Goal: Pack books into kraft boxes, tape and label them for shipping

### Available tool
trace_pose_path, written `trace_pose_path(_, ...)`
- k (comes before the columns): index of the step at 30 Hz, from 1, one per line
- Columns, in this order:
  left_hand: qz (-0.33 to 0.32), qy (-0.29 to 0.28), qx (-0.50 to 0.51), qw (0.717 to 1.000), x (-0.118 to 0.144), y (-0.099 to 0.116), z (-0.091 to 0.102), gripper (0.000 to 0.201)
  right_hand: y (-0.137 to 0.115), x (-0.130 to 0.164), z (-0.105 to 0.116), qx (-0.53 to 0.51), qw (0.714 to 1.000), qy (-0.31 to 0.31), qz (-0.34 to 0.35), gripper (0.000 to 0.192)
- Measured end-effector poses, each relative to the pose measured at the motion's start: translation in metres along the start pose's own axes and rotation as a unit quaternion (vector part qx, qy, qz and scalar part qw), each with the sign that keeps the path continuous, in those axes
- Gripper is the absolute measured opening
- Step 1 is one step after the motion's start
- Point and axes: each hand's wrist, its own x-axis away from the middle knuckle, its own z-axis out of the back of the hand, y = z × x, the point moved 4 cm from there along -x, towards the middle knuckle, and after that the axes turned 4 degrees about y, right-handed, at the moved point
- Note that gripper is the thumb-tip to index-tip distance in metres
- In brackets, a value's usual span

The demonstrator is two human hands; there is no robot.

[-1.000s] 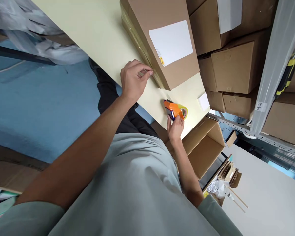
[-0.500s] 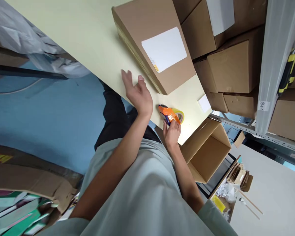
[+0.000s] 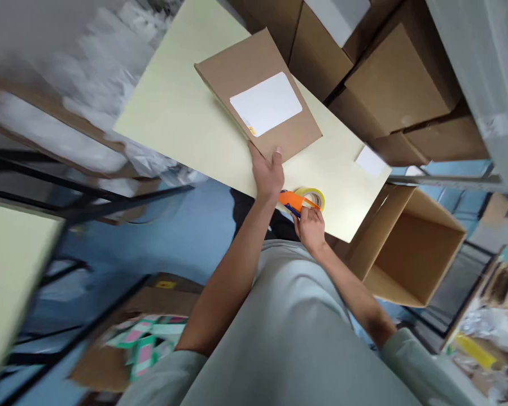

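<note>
While the left hand rests at the near corner of the flat cardboard parcel, its fingers curl over the parcel's edge, closed lightly on the cardboard as if to steady it or take hold of it. The right hand sits just beside it, fingers wrapped around the handle of the orange tape dispenser, whose yellowish roll lies against the worktop. Resting the dispenser there keeps it within reach while the other hand deals with the parcel.

The parcel lies flat on the pale worktop with a white label stuck on its top face. A small white slip lies apart from it near the far right edge. Stacked cardboard boxes rise behind the worktop. An open empty box stands to the right, below the worktop's edge. Crumpled plastic wrap shows blurred to the left.

Half a second earlier the left hand hung open above the worktop, clear of the parcel; it has since come down onto the corner. The right hand has stayed on the dispenser. The view has swung and now takes in the whole parcel and more of the worktop.
</note>
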Motion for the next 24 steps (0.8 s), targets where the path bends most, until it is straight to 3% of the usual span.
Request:
trace_pose_path(4,0.012,-0.096,-0.068,0.993,-0.019,0.018,0.046,0.094,-0.044,-0.008,-0.004,-0.07,0.995,-0.056,0.033,0.035)
trace_pose_path(8,0.024,-0.136,-0.116,0.984,-0.019,0.027,0.06,0.094,-0.05,-0.01,-0.005,-0.11,0.99,-0.083,0.011,0.039)
trace_pose_path(12,0.013,-0.129,-0.132,0.983,-0.017,0.023,0.061,0.09,-0.005,0.008,-0.001,-0.106,0.99,-0.094,-0.017,0.036)
trace_pose_path(16,0.018,-0.129,-0.146,0.981,-0.017,0.02,0.059,0.088,0.068,0.048,0.013,-0.083,0.986,-0.144,-0.022,0.038)
trace_pose_path(18,0.025,-0.133,-0.153,0.979,-0.017,0.022,0.057,0.086,0.105,0.054,0.024,-0.053,0.986,-0.151,-0.044,0.04)
trace_pose_path(21,0.031,-0.135,-0.17,0.976,-0.015,0.027,0.054,0.083,0.144,0.023,0.043,-0.019,0.993,-0.108,-0.051,0.037)
trace_pose_path(24,0.016,-0.158,-0.223,0.962,-0.012,0.036,0.048,0.082,0.159,-0.042,0.056,-0.001,0.998,-0.043,-0.042,0.044)
